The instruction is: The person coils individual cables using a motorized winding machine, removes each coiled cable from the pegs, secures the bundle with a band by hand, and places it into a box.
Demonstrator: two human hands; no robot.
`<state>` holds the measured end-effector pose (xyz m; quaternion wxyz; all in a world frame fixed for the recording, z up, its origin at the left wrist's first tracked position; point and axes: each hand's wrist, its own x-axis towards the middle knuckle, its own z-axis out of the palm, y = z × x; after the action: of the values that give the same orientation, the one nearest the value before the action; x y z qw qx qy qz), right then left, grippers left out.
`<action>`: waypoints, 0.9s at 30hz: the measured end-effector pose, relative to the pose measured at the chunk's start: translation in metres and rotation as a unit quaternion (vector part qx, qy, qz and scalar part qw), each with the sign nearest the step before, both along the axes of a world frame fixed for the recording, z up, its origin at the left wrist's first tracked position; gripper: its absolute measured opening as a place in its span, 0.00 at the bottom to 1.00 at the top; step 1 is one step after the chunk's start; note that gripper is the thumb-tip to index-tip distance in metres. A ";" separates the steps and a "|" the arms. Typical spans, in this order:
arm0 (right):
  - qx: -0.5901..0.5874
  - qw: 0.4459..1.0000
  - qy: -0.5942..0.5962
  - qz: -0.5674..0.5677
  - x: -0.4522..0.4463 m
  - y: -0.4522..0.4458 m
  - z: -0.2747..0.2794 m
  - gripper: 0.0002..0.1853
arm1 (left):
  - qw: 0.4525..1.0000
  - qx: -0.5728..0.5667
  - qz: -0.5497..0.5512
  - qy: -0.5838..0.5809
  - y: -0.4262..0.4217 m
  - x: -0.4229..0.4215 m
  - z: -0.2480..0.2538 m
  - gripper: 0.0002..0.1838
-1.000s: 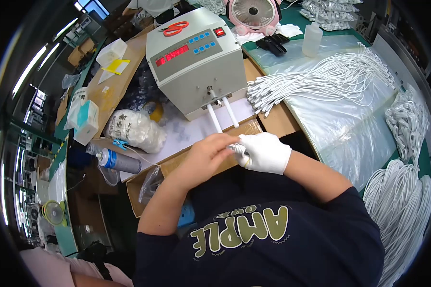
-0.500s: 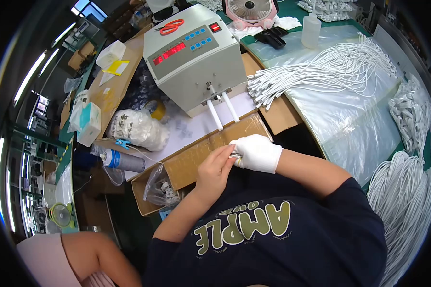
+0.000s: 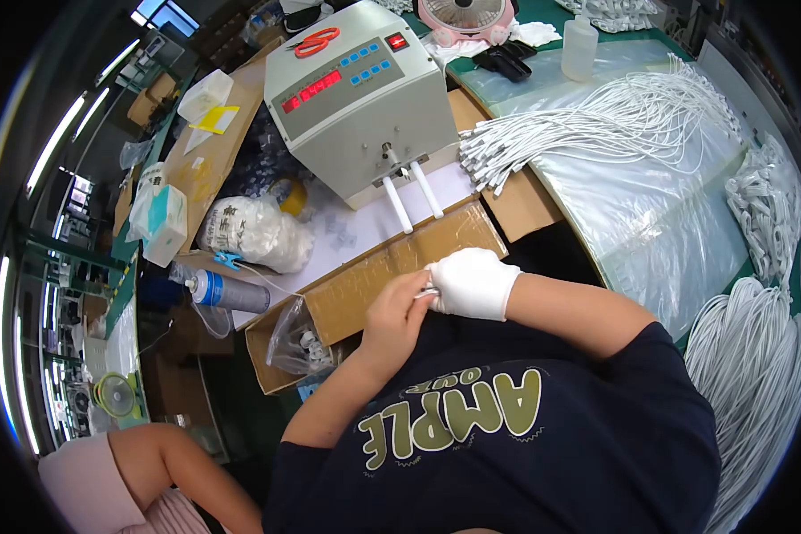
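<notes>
My bare left hand (image 3: 398, 311) and my right hand (image 3: 476, 283), in a white glove, meet in front of my chest. Both are closed on a small white coil (image 3: 431, 292), pinched by the left fingertips and mostly hidden by the glove. Beyond them stands a grey machine (image 3: 365, 116) with a red lit display and two white rods (image 3: 398, 206) sticking out at its front. An open cardboard box (image 3: 400, 267) lies just past my hands, with a clear bag of small white parts (image 3: 311, 347) at its left end.
White cables (image 3: 587, 133) lie on plastic sheets at the right; more cable bundles (image 3: 748, 374) hang lower right. Red scissors (image 3: 314, 42) rest on the machine. A stuffed plastic bag (image 3: 254, 233) and spray can (image 3: 230, 291) are left. A co-worker's arm (image 3: 187, 472) is at lower left.
My hands have drawn slightly back toward my body, and the coil, visible earlier, is now mostly covered. The co-worker's arm has come further into view at lower left.
</notes>
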<state>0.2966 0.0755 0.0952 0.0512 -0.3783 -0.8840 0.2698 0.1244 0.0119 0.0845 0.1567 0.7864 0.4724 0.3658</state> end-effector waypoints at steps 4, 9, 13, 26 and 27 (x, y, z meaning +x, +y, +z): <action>0.113 0.980 0.161 -0.035 0.003 -0.010 0.003 0.17 | 0.888 -0.258 0.084 -0.371 0.003 -0.003 -0.010 0.11; 0.129 0.969 0.211 -0.028 -0.002 -0.020 -0.003 0.18 | 0.770 -0.393 -0.029 -0.502 -0.005 -0.004 -0.009 0.14; 0.118 0.981 0.156 -0.001 0.004 0.001 0.008 0.14 | 0.859 -0.302 0.045 -0.412 -0.012 -0.032 -0.027 0.13; 0.378 0.891 0.111 -0.224 0.110 0.130 -0.063 0.06 | 0.931 -0.018 0.342 0.123 -0.008 -0.147 -0.085 0.11; 0.348 0.882 0.191 -0.253 0.109 0.127 -0.065 0.05 | 0.940 0.005 0.330 0.088 0.005 -0.137 -0.091 0.12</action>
<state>0.4052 0.2020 0.0306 0.4141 -0.4883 -0.7681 -0.0107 -0.0127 0.0173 -0.0063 -0.0190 0.6164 0.7153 0.3288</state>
